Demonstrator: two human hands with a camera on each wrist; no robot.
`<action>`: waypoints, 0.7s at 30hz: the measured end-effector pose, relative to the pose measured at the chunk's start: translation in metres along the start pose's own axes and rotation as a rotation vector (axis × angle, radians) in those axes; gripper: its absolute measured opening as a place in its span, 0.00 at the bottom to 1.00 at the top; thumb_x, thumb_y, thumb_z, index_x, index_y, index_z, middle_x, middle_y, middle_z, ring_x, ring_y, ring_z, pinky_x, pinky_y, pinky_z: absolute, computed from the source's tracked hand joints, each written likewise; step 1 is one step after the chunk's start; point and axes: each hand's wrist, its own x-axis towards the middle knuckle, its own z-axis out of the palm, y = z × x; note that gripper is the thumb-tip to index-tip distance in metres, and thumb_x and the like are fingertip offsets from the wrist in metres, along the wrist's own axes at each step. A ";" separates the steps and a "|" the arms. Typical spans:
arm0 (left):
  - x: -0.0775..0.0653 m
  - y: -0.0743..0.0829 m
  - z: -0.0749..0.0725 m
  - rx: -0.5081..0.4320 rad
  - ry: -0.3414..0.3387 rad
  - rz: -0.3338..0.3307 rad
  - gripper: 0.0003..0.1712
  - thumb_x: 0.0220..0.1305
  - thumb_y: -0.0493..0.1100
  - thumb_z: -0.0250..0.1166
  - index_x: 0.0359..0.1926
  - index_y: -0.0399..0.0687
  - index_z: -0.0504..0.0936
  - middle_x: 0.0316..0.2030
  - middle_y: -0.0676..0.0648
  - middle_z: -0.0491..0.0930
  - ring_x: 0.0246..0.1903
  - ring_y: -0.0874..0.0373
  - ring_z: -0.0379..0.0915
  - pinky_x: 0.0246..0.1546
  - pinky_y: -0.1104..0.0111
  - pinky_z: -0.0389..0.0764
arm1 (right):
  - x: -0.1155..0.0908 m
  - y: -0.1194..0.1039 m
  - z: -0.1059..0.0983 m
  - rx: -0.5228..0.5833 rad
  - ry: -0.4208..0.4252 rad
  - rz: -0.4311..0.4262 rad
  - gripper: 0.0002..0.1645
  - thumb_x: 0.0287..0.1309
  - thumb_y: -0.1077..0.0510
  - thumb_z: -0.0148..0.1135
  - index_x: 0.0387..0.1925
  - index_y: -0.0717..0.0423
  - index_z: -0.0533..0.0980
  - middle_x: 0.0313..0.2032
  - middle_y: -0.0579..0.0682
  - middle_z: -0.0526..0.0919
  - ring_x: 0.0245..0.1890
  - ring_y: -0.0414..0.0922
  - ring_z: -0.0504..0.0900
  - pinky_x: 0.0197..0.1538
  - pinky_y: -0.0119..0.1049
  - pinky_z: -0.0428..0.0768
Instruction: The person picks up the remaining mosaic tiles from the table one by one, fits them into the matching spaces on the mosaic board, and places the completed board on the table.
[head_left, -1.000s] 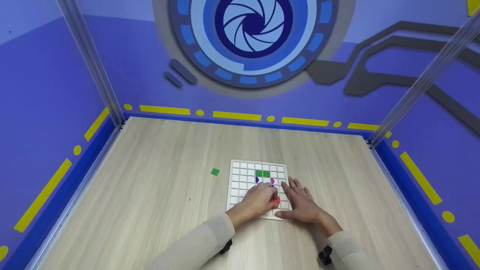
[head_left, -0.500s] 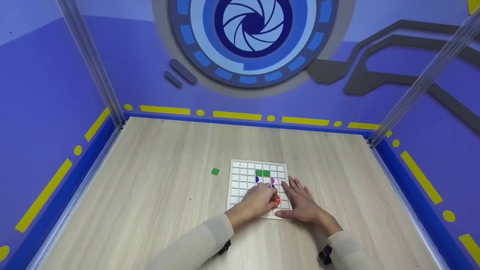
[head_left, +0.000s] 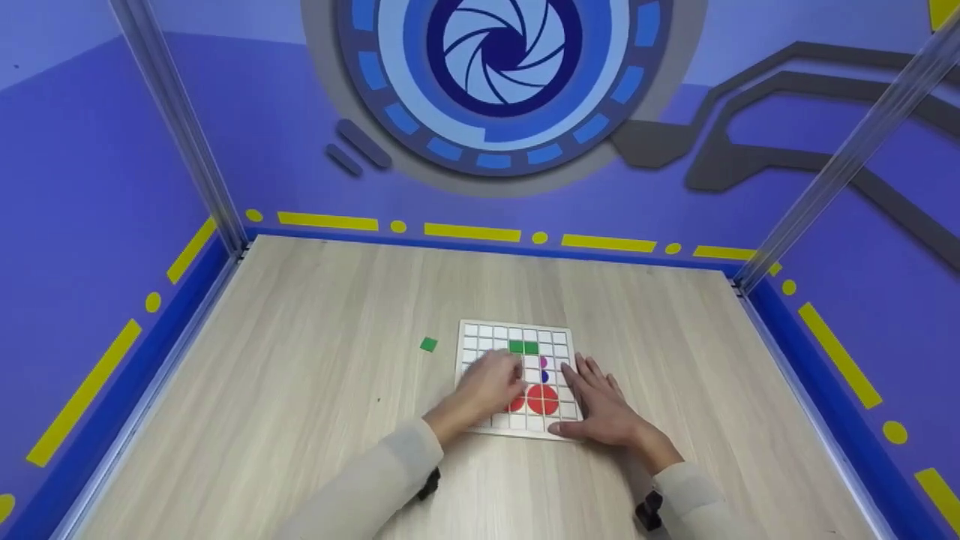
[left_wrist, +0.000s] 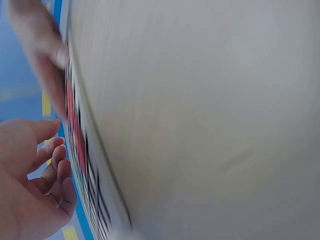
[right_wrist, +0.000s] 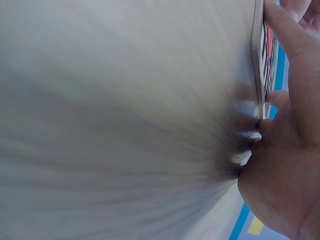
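A square white tile board (head_left: pixel 517 427) with a grid and pale frame lies on the table. On it a full red disc (head_left: pixel 542 399) made of several tiles shows, with part of a second red shape (head_left: pixel 516 403) half covered by my left hand. Two green tiles (head_left: pixel 523 347) sit in an upper row. My left hand (head_left: pixel 489 381) hovers over the board's left middle. In the left wrist view its fingers (left_wrist: pixel 52 172) are loosely bent, thumb apart, with nothing seen between them. My right hand (head_left: pixel 604 401) rests along the board's right edge, fingers spread and thumb at the lower corner.
One loose green tile (head_left: pixel 428 344) lies on the wooden table (head_left: pixel 337 337) left of the board. Blue printed panels (head_left: pixel 255 112) and metal posts enclose the table at the back and sides.
My left hand has let go of the red tiles and moved left and a little up across the board, uncovering the red disc. The right hand has stayed in place.
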 end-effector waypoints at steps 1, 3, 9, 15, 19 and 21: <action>-0.001 -0.006 -0.006 -0.013 0.016 -0.033 0.05 0.68 0.44 0.73 0.40 0.49 0.86 0.34 0.55 0.77 0.34 0.61 0.73 0.36 0.69 0.78 | 0.000 0.000 0.000 0.000 -0.001 0.006 0.71 0.52 0.25 0.73 0.84 0.54 0.52 0.84 0.63 0.41 0.83 0.62 0.36 0.78 0.68 0.37; -0.002 -0.018 -0.017 -0.019 0.048 -0.088 0.05 0.69 0.42 0.73 0.43 0.47 0.88 0.36 0.53 0.78 0.36 0.60 0.73 0.38 0.67 0.79 | -0.001 0.000 -0.001 -0.001 0.002 0.014 0.72 0.51 0.25 0.73 0.84 0.55 0.51 0.84 0.63 0.41 0.83 0.62 0.36 0.78 0.68 0.37; -0.003 -0.027 -0.027 0.106 0.007 -0.003 0.15 0.74 0.42 0.66 0.58 0.53 0.89 0.46 0.48 0.79 0.46 0.56 0.73 0.48 0.63 0.79 | -0.001 0.001 -0.003 -0.012 0.016 0.028 0.73 0.50 0.24 0.73 0.84 0.54 0.51 0.84 0.62 0.41 0.83 0.62 0.36 0.78 0.68 0.37; -0.003 -0.020 -0.017 0.309 -0.063 0.054 0.20 0.77 0.46 0.61 0.64 0.65 0.86 0.62 0.43 0.78 0.56 0.50 0.71 0.60 0.56 0.76 | 0.000 0.001 0.000 -0.003 0.011 0.018 0.73 0.50 0.24 0.73 0.85 0.53 0.51 0.84 0.63 0.41 0.83 0.63 0.35 0.78 0.68 0.37; -0.005 -0.021 -0.014 0.349 -0.097 0.030 0.21 0.78 0.47 0.60 0.66 0.67 0.84 0.68 0.41 0.74 0.60 0.48 0.70 0.64 0.54 0.73 | 0.000 -0.001 0.001 0.007 -0.001 0.017 0.73 0.51 0.24 0.73 0.85 0.54 0.51 0.84 0.63 0.40 0.83 0.63 0.35 0.78 0.68 0.36; -0.006 -0.022 -0.014 0.348 -0.102 0.018 0.21 0.78 0.48 0.59 0.67 0.68 0.83 0.71 0.40 0.72 0.64 0.46 0.69 0.68 0.53 0.71 | 0.000 -0.002 0.000 0.008 0.003 0.014 0.73 0.51 0.24 0.73 0.85 0.54 0.51 0.84 0.63 0.40 0.83 0.63 0.35 0.78 0.68 0.36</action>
